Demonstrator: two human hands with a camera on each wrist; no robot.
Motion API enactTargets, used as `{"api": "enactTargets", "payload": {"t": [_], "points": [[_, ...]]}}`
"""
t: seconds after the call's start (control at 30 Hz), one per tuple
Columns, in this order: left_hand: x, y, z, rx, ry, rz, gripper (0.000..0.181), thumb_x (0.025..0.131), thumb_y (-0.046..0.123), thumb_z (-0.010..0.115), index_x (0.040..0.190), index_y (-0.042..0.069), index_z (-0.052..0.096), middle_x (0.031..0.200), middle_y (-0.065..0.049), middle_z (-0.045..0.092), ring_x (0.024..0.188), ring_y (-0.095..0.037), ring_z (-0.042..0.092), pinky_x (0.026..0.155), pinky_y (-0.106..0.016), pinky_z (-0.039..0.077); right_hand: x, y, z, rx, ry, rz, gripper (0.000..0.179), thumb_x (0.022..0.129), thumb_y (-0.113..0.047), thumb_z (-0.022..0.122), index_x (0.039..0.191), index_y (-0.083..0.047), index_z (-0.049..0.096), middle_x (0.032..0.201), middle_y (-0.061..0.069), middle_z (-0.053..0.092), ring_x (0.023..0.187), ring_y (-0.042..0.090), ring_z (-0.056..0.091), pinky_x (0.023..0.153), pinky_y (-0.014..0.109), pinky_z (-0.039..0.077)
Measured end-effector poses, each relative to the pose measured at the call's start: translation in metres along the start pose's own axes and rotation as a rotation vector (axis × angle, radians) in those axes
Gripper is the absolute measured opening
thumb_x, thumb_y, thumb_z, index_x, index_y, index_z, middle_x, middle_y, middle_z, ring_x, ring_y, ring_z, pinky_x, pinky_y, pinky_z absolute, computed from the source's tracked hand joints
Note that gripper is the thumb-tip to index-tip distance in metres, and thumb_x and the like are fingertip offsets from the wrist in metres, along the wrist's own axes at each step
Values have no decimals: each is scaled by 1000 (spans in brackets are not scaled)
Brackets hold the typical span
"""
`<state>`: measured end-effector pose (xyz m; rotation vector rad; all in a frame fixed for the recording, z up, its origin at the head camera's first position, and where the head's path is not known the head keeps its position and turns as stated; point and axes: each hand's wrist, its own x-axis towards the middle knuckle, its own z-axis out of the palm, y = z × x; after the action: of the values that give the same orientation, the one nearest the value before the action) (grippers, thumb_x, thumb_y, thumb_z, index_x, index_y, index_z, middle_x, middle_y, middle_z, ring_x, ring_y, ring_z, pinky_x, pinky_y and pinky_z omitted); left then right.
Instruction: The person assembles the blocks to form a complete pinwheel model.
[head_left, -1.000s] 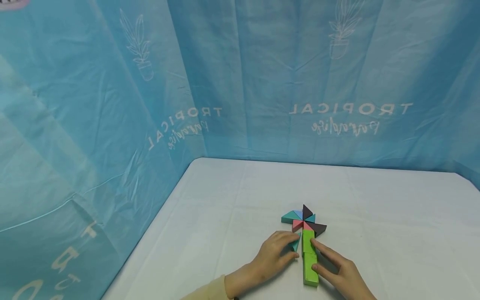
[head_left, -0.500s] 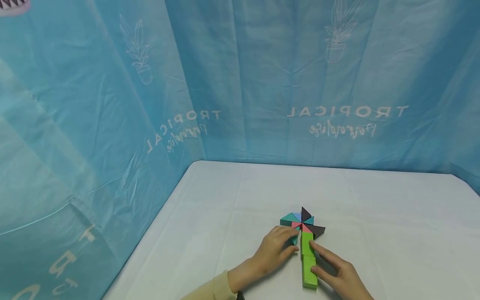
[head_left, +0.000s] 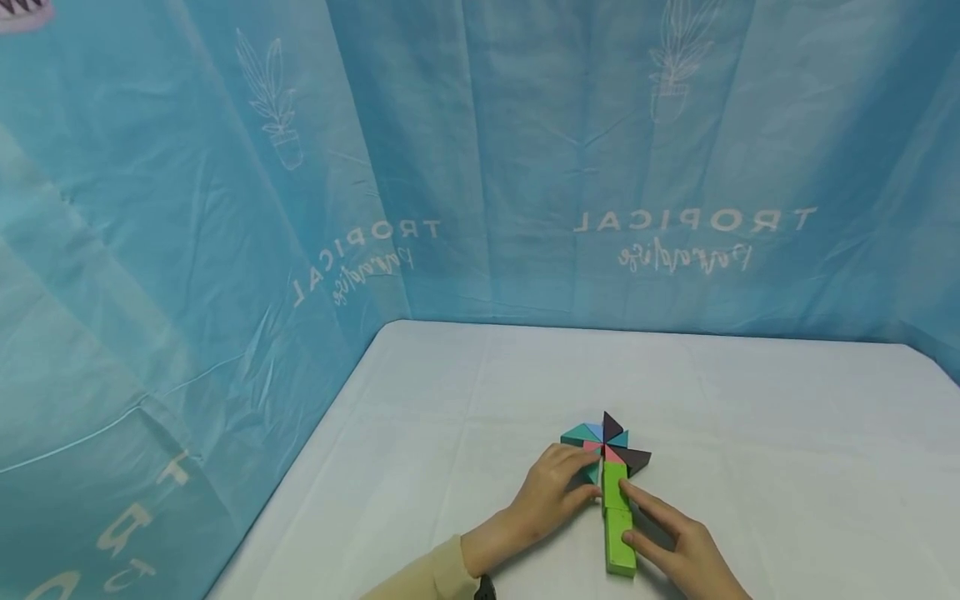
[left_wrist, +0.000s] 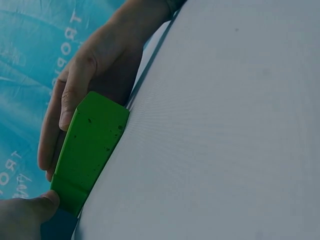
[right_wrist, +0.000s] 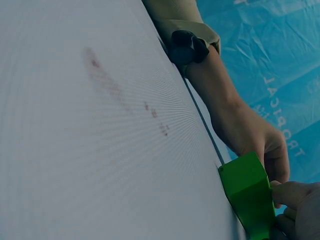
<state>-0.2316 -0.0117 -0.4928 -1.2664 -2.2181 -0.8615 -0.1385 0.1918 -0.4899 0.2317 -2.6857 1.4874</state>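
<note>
In the head view, my left hand (head_left: 551, 492) pinches a teal triangular block (head_left: 591, 473) between thumb and fingers, just left of the upper green block (head_left: 615, 485). A second green block (head_left: 619, 542) lies end to end below it, forming a stem. My right hand (head_left: 678, 542) rests thumb and forefinger against the right side of this stem. Above it, triangular blocks make a pinwheel: a black one (head_left: 612, 425), a dark one (head_left: 636, 460), a teal one (head_left: 579, 434) and a pink one (head_left: 612, 455) among them. My left fingers partly cover its lower left.
A white-covered table (head_left: 465, 392) bears the blocks. Blue printed curtains (head_left: 525, 167) hang behind it and along the left. A dark band (right_wrist: 187, 47) circles my left wrist at the sleeve (right_wrist: 175, 15).
My left hand has moved slightly up with the teal triangular block, bringing it against the pinwheel's lower left beside the stem. My right hand stays against the green blocks.
</note>
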Motion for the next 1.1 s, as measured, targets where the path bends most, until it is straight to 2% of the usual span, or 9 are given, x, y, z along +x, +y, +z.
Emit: {"api": "enactTargets", "payload": {"t": [0.13,0.3,0.53,0.67,0.93,1.1], "points": [[-1,-2,0,16,10,-5,47,79,26,77,118,5,62,113,-3,64,107,-14,53,94,-20,41,0,1,0,2,5,-26,57,83,-36,71,135,-21,54,135,-9,50,122,13,46,95,36,45],[-3,-3,0,15,30,-41,46,77,27,78,116,6,64,113,-3,65,103,-12,56,91,-18,43,0,0,1,31,-24,5,58,83,-40,70,136,-24,52,137,-10,49,124,16,45,97,41,43],[-1,-3,1,-19,19,-42,36,82,17,74,115,4,64,114,-5,64,105,-13,57,93,-19,42,1,3,1,36,-6,-34,57,84,-38,70,136,-24,52,137,-9,49,123,10,44,95,26,42],[0,-3,2,-16,9,-47,31,85,9,71,115,4,64,114,-5,64,106,-14,57,94,-18,41,1,3,0,33,-2,-54,56,84,-37,70,136,-23,53,137,-9,49,123,7,44,95,24,42],[4,-6,2,-8,5,-64,33,87,6,68,119,6,63,117,-3,64,108,-13,56,95,-19,40,0,0,-1,51,-23,20,58,83,-40,70,136,-24,53,137,-10,49,125,14,44,96,26,41],[4,-8,3,-14,-7,-78,34,87,7,68,121,6,62,118,-3,64,108,-12,56,95,-18,40,0,0,-1,42,-23,27,58,82,-40,71,135,-24,53,136,-10,49,126,15,44,97,26,40]]}}
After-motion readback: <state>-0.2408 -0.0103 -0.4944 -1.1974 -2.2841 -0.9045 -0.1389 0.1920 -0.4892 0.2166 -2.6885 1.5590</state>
